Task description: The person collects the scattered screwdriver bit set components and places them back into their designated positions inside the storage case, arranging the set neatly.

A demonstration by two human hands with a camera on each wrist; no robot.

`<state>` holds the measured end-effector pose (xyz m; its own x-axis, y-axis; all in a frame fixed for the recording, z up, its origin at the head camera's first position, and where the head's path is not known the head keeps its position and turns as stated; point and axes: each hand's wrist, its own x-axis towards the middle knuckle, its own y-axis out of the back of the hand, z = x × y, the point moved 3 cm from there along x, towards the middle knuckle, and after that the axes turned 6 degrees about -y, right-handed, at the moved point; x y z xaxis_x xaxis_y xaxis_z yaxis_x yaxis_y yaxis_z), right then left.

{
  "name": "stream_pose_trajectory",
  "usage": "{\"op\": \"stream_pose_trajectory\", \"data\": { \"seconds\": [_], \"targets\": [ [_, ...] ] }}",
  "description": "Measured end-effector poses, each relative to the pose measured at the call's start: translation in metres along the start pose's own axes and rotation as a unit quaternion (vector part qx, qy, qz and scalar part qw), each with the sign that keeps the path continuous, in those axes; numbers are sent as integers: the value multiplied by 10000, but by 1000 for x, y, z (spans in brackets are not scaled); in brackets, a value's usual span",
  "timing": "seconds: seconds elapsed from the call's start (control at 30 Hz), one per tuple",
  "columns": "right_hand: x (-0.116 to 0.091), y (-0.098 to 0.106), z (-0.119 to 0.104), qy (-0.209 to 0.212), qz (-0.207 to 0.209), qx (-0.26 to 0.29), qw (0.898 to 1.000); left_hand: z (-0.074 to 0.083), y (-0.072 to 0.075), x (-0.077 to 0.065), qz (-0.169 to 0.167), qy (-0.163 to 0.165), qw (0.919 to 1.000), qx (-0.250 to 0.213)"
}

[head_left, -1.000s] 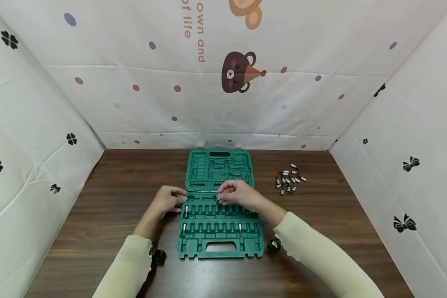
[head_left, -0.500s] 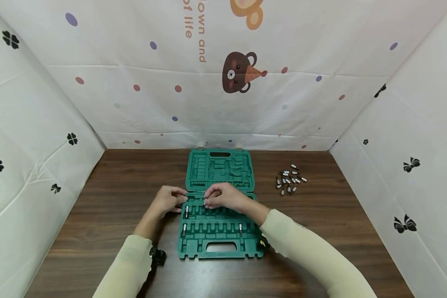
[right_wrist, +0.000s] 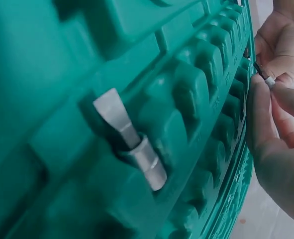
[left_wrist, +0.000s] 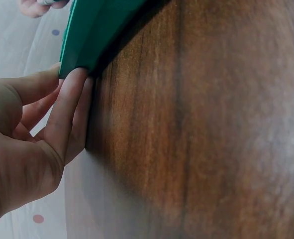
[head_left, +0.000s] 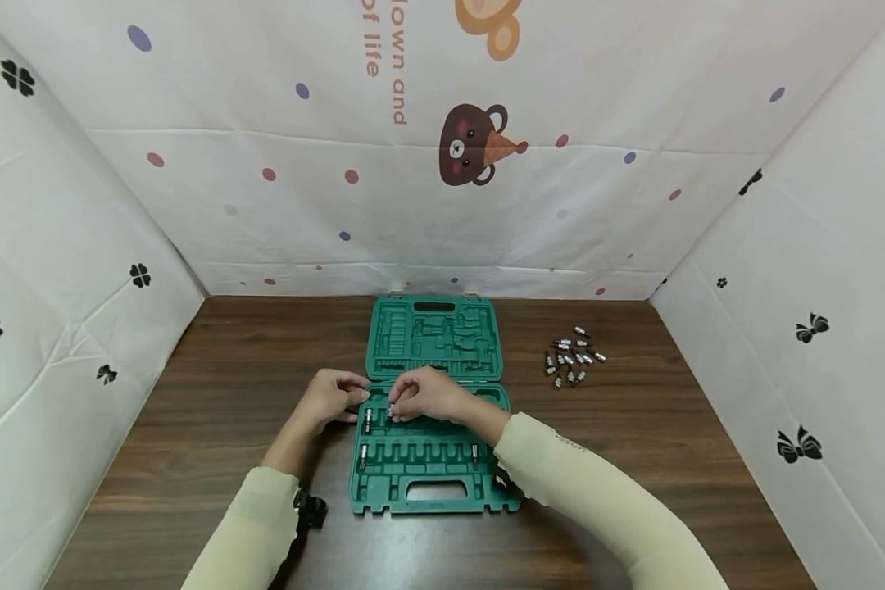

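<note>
A green socket case [head_left: 435, 469] lies open on the table, its moulded lid [head_left: 457, 332] folded back. My left hand [head_left: 328, 397] holds the case's left edge near the hinge, thumb on top and fingers against the side. Over the upper row of slots, my right hand [head_left: 428, 395] pinches a small bit socket [right_wrist: 269, 81] with a silver base and dark tip, between thumb and index finger. Other bit sockets sit in slots: one upper left [head_left: 368, 421], one lower left [head_left: 363, 456], and a flat-bladed one [right_wrist: 134, 142] at lower right. Part of the upper row is hidden by my right hand.
Loose bit sockets [head_left: 571, 358] are scattered in a group on the brown wooden table [head_left: 265, 344], right of the lid. White patterned cloth [head_left: 413, 221] walls the table at the back and on both sides.
My right hand has moved left across the upper row, carrying the bit socket toward the case's left side. The left hand stays at the edge.
</note>
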<state>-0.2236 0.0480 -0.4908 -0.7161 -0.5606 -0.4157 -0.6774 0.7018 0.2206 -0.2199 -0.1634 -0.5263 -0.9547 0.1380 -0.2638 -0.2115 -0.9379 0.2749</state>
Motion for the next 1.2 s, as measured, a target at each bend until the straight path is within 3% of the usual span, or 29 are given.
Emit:
{"op": "stream_pose_trajectory", "data": {
  "seconds": [0.33, 0.5, 0.6, 0.97, 1.2],
  "targets": [
    [6, -7, -9, 8, 216, -848, 9962, 1, 1, -1, -19, -58, 10000, 2],
    [6, -12, -14, 207, 393, -1957, 9797, 2, 0, -2, -47, -48, 10000, 16],
    [8, -15, -15, 313, 463, -2361, 9701, 2, 0, -2, -41, -47, 10000, 22],
    [14, -22, -19, 578, 640, -3040, 9488, 1, 1, -1, -59, -57, 10000, 24],
    [18, -24, -22, 419, 825, -3258, 9409, 1, 2, -1, -75, -6, 10000, 19]
  ]
}}
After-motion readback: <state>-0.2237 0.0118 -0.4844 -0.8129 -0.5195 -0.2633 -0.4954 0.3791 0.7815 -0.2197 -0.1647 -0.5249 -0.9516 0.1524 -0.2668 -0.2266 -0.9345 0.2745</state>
